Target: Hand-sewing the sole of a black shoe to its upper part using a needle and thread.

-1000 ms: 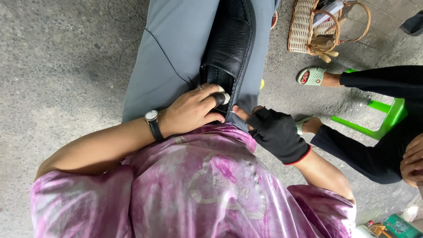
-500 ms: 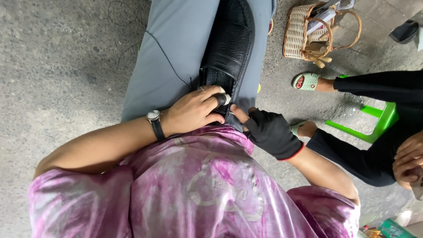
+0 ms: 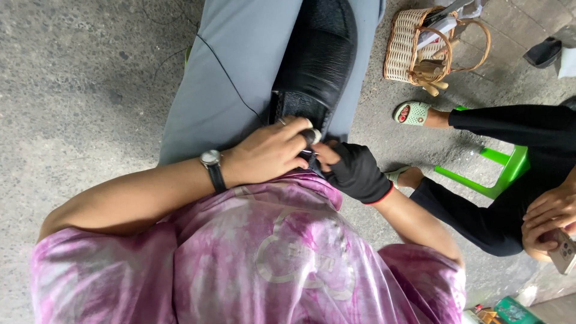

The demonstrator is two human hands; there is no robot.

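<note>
Head view: a small green package (image 3: pixel 510 311) with a bright printed face is seen at the bottom right corner, cut off by the edge, its kind not readable. A black shoe (image 3: pixel 318 63) of grained, pebbled leather is laid along a lap covered in smooth grey trousers (image 3: pixel 234 78), its toe cut off at the top edge. The left hand (image 3: pixel 267 153), bare and with a wristwatch (image 3: pixel 211 162) on a dark strap, is curled over the near end of the shoe, and a small round whitish object (image 3: pixel 315 135) is pinched at its fingertips; what that object is cannot be made out. The right hand (image 3: pixel 351 171), in a black fingerless glove, is closed against the same end of the shoe, thumb touching the left fingers. The lower part is filled by a pink and white tie-dyed shirt (image 3: pixel 240 264), which hides the heel. On rough concrete ground (image 3: pixel 72 90), a woven wicker basket (image 3: pixel 414 45) with a looped handle is stood at upper right. Beside it, another person's sandalled foot (image 3: pixel 414 112), black sleeve and green plastic stool (image 3: pixel 498 174) are partly visible.
</note>
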